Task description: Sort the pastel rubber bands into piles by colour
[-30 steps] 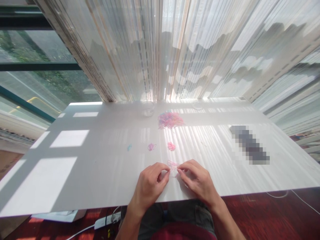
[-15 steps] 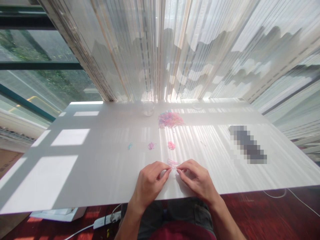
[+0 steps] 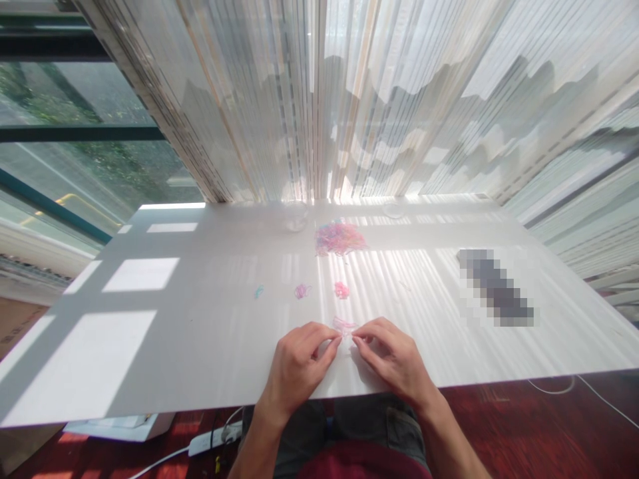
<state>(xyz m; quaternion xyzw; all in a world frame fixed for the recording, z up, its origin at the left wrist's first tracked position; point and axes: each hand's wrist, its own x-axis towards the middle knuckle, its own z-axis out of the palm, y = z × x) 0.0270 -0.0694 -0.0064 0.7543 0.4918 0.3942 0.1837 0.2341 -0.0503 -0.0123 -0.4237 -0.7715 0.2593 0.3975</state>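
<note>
Strands, thin and pink, curve beside pinched hands.

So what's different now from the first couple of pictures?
Very little: the fingertips of the left hand and right hand have drawn slightly closer together, beside the loose pink strands. No pickup or release is visible; whether they pinch a strand is too small to tell. The large multicolored pile and the small teal, purple and coral-pink clusters stayed put.
</note>
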